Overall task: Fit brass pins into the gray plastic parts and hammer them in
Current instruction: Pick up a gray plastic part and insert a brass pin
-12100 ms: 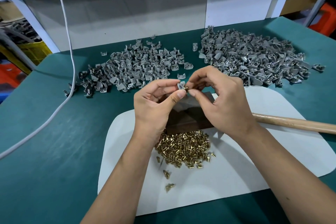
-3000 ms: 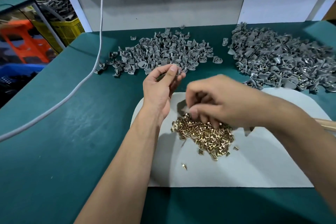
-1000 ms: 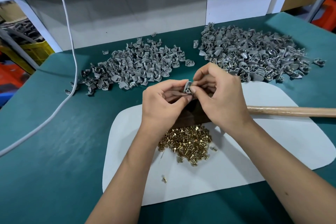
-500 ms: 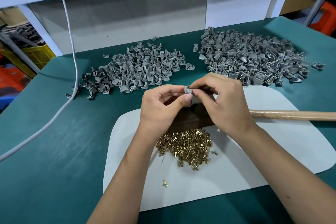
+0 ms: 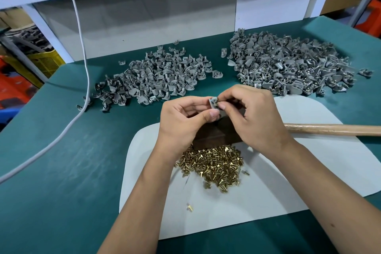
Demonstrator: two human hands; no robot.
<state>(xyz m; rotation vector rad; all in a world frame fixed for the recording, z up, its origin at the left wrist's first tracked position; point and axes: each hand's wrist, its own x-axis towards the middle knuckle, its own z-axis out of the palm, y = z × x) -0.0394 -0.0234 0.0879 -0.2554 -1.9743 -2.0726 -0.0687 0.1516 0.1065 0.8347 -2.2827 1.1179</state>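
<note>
My left hand pinches a small gray plastic part between thumb and fingers above a dark block. My right hand meets it from the right and pinches a brass pin against the part; the pin is barely visible. A heap of loose brass pins lies on the white mat below my hands. The wooden hammer handle lies on the mat to the right, its head hidden behind my right hand.
Two piles of gray plastic parts lie at the back of the green table: a left pile and a larger right pile showing brass. A white cable hangs down and runs left. A stray pin lies on the mat.
Three seconds ago my right hand was in the pin heap; since then it has come up to the part in my left hand. Over the last second both hands stay together, shifting only slightly.
</note>
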